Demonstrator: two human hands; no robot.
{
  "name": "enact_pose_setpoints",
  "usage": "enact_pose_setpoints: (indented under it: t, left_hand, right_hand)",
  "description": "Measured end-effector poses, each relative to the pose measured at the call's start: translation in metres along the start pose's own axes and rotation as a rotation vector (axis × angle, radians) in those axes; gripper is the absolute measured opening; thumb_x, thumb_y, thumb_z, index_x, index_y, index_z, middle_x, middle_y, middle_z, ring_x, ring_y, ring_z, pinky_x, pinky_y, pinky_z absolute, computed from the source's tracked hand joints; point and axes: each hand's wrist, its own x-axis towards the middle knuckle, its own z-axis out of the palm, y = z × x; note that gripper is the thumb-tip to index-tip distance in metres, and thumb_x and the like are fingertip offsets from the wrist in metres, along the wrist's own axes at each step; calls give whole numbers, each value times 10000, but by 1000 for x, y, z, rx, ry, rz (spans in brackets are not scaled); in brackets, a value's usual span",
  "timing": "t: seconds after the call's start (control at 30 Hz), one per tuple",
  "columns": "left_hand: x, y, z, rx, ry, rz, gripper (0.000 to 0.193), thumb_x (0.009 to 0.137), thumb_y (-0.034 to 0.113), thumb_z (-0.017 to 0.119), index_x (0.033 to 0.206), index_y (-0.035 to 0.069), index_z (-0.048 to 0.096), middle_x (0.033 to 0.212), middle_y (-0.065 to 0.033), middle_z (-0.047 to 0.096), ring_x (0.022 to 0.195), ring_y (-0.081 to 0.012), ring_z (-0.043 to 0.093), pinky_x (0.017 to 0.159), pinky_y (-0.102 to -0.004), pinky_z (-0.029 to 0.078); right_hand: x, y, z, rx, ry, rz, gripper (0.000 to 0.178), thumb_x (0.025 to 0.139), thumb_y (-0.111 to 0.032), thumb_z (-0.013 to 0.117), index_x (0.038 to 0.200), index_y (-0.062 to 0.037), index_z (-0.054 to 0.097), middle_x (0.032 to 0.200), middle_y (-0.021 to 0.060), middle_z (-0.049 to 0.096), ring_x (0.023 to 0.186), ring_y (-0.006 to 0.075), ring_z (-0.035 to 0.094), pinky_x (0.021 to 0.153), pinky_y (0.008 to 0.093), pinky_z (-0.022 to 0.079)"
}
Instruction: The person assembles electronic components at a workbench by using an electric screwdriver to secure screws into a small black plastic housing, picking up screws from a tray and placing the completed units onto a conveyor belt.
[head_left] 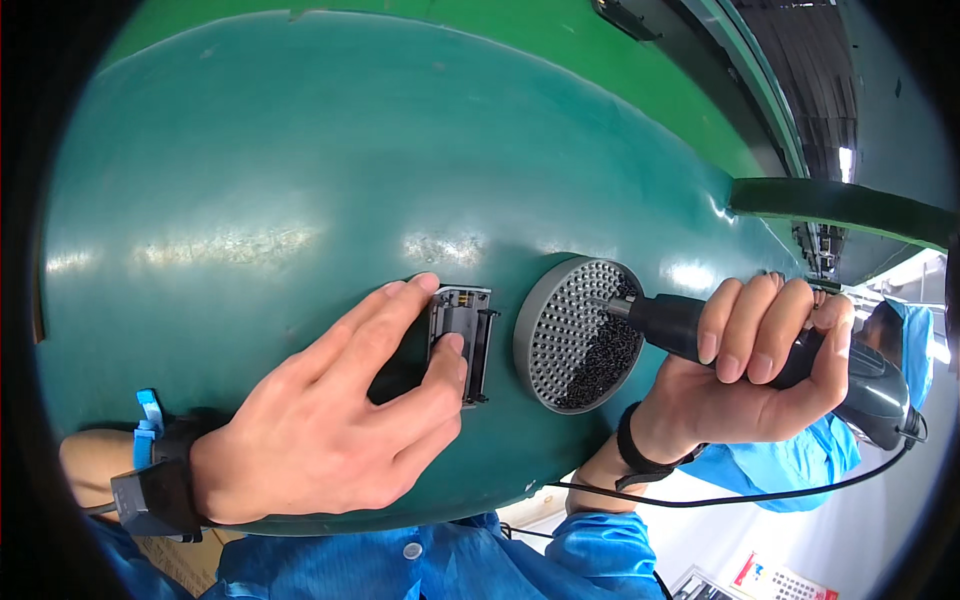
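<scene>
My left hand (340, 410) holds a small black plastic housing (463, 320) flat on the green table mat. Its fingers lie along the far left edge and its thumb presses on the top. Small brass-coloured contacts show near the housing's far end. In my right hand (765, 360) is a black electric screwdriver (670, 325), tilted, with its bit pointing left into a round grey screw tray (522, 345). The tray has a perforated plate, and loose black screws (603, 365) are heaped toward its near right side. Whether a screw sits on the bit is too small to tell.
A black cable (740, 502) runs from the screwdriver's rear, below my right wrist. The green table mat (300, 150) has a curved far edge. A dark green strip (840, 208) juts in at the right. Behind my right hand, a person in blue workwear (790, 465) is partly visible.
</scene>
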Motion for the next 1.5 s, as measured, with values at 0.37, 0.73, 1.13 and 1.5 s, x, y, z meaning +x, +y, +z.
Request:
enact_pose_setpoints:
  t: [0.37, 0.73, 1.13, 1.5]
  left_hand:
    - [-2, 0, 2, 20, 1, 15, 237, 749, 78, 752, 966, -15, 740, 1134, -125, 634, 1223, -511, 594, 959, -547, 618]
    - [-4, 2, 1, 51, 55, -16, 205, 754, 87, 734, 942, 6, 742, 1112, -97, 661, 1200, -468, 624, 939, -496, 622]
    - [-7, 5, 1, 58, 77, -35, 240, 712, 154, 664, 904, 34, 745, 1149, -82, 683, 1154, -371, 677, 989, -448, 577]
    - [-9, 5, 7, 39, 121, -68, 292, 684, 148, 652, 922, 8, 747, 1097, -96, 697, 1135, -355, 685, 958, -430, 592]
  right_hand:
    - [-5, 8, -1, 25, 4, 22, 219, 1068, -294, 406, 980, -97, 443, 553, 14, 400, 393, 129, 360, 365, 302, 364]
    - [-7, 10, 11, -56, -58, 0, 240, 1062, -255, 440, 921, -96, 551, 574, -28, 403, 430, 69, 367, 394, 237, 347]
    - [5, -8, 49, 146, -158, 136, 232, 1052, -204, 441, 935, -24, 532, 632, 6, 452, 486, 93, 450, 447, 258, 434]
    - [-10, 20, 54, 228, -323, 220, 327, 1054, -270, 408, 1020, -16, 612, 675, 4, 484, 532, 109, 467, 500, 284, 450]
